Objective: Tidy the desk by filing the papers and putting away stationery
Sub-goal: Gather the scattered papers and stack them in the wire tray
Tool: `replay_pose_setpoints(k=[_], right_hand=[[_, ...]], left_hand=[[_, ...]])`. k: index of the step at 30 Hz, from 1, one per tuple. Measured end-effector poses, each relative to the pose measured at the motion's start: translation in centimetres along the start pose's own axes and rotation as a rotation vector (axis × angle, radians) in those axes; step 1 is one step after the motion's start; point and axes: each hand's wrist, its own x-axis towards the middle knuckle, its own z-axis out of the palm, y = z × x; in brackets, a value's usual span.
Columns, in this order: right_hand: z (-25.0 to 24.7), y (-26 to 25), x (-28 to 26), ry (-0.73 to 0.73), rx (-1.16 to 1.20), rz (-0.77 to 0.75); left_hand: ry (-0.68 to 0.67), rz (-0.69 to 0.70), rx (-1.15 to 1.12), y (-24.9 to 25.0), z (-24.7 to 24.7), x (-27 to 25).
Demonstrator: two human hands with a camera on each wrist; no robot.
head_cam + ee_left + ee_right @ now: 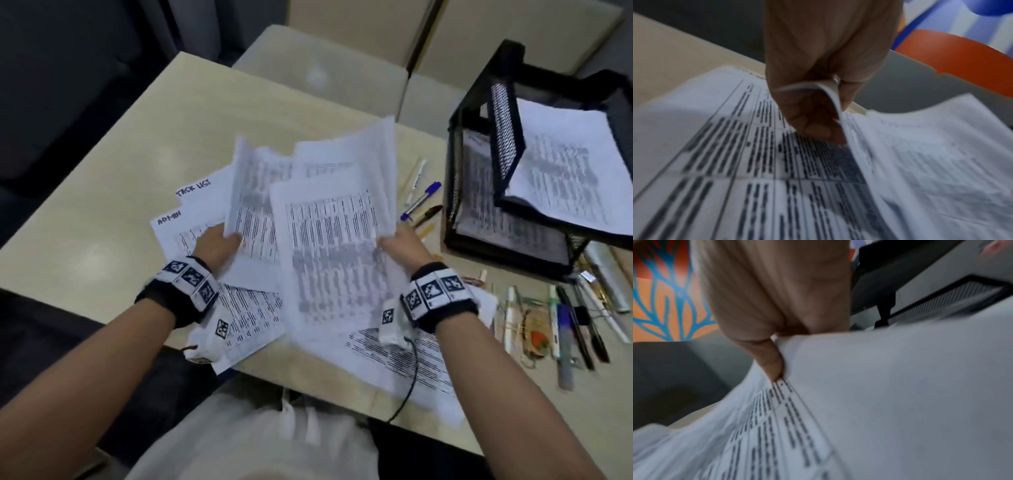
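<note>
- One pale counter [102, 192] carries everything, with printed sheets [394, 359] spread loose over its near half.
- Black mesh paper tray [479, 171] stands at the far right, more printed pages lying on its tiers.
- Lifted papers [329, 219] hang above the spread, fanned apart (the print is blurred).
- Left hand [217, 245] pinches one raised sheet's lower edge; right hand [402, 245] grips the thicker bundle's corner.
- Pens [575, 322] lie scattered beside the tray.

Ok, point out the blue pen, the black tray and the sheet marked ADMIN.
blue pen [420, 201], head view, mid barrel.
black tray [505, 121], head view, mesh side wall.
ADMIN sheet [171, 224], head view, top corner near the heading.
</note>
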Motion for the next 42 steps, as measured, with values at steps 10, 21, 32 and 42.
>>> replay_pose_setpoints(k=[10, 21, 32, 42], right_hand=[[8.4, -4.6, -1.7, -0.177, -0.323, -0.158], [2.2, -1.7, -1.3, -0.079, -0.741, -0.148], [-10.3, -12.2, 0.7, 0.809, 0.23, -0.573], [2.4, -11.6, 3.6, 0.358, 0.044, -0.208]], left_hand=[[0.116, -0.225, -0.262, -1.1, 0.8, -1.6], [0.408, -0.438, -0.045, -4.1, -1.5, 0.2], [0.321, -0.168, -0.161, -3.6, -0.7, 1.2], [0.066, -0.18, -0.444, -2.6, -2.3, 2.5]])
